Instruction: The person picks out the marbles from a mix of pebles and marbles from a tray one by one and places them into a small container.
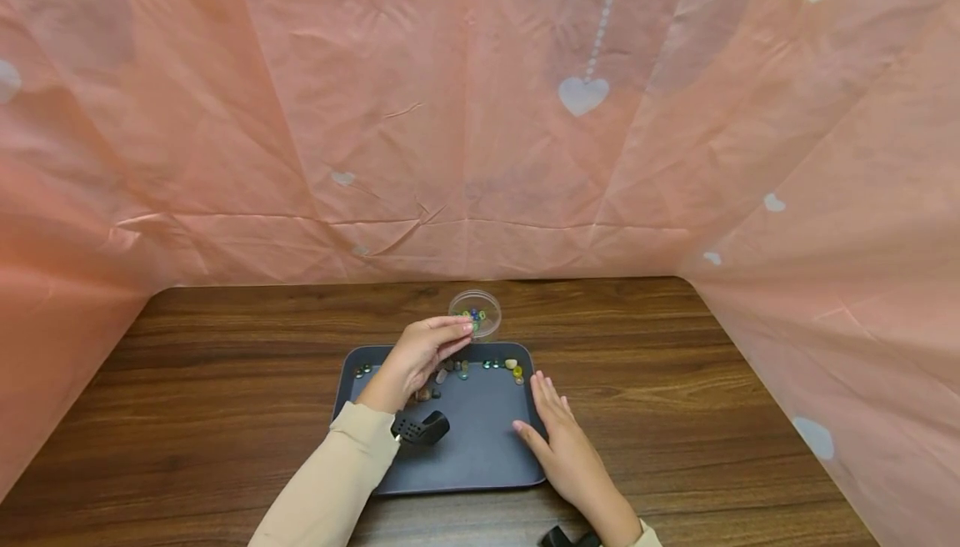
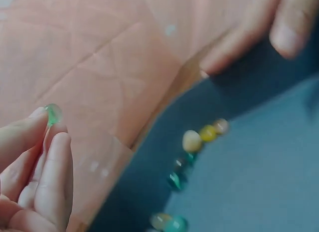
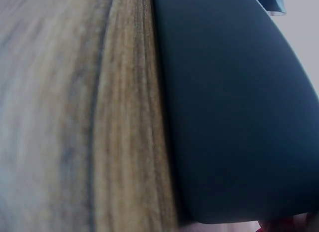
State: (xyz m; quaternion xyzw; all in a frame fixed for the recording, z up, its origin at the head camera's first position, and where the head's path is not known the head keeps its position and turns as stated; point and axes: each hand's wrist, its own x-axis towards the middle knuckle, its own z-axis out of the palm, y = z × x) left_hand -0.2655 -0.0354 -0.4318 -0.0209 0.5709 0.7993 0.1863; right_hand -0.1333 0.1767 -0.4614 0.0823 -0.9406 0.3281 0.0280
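My left hand [image 1: 423, 355] reaches over the far rim of a dark grey tray [image 1: 480, 447], its fingertips at the near side of a clear round dish [image 1: 495, 303]. Between thumb and fingertips it pinches a small translucent green bead [image 2: 53, 114]. Several green, blue and yellowish beads [image 1: 474, 314] lie in the dish. My right hand [image 1: 570, 451] rests at the tray's right rim with its fingers straight. The right wrist view shows mostly the tray's outer wall [image 3: 234, 112], close up.
Along the tray's far side lie several more pieces: green beads [image 1: 491, 363], a cream stone [image 2: 191, 140], a yellow bead [image 2: 208, 133] and brownish ones [image 1: 422, 394] partly behind the left wrist. The brown wooden table [image 1: 645, 363] is enclosed by pink cloth [image 1: 465, 155].
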